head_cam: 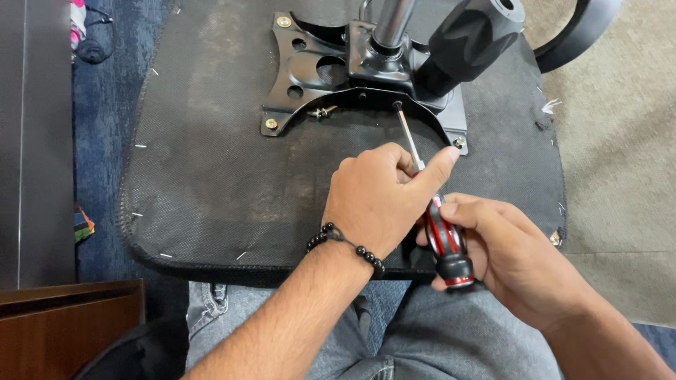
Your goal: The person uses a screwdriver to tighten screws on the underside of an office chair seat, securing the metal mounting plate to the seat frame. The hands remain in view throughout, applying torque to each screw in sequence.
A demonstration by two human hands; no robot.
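Note:
An upturned chair seat (pixel 211 176) covered in black fabric rests against my lap. A black metal mounting plate (pixel 310 70) is fixed to it, with a chrome column (pixel 391 24) and a black lever housing (pixel 468 42). My right hand (pixel 514 260) grips the red-and-black handle of a screwdriver (pixel 445 243). Its thin shaft runs up to a screw (pixel 397 105) at the plate's curved edge. My left hand (pixel 384 197), with a black bead bracelet at the wrist, pinches the shaft near the handle. A loose bolt (pixel 322 112) lies by the plate.
A brown wooden cabinet (pixel 63 331) stands at the lower left beside a grey panel (pixel 35 141). Blue carpet (pixel 105 105) lies to the left, beige floor (pixel 627 176) to the right. A chair armrest (pixel 577 28) curves at the top right. Staples dot the seat's rim.

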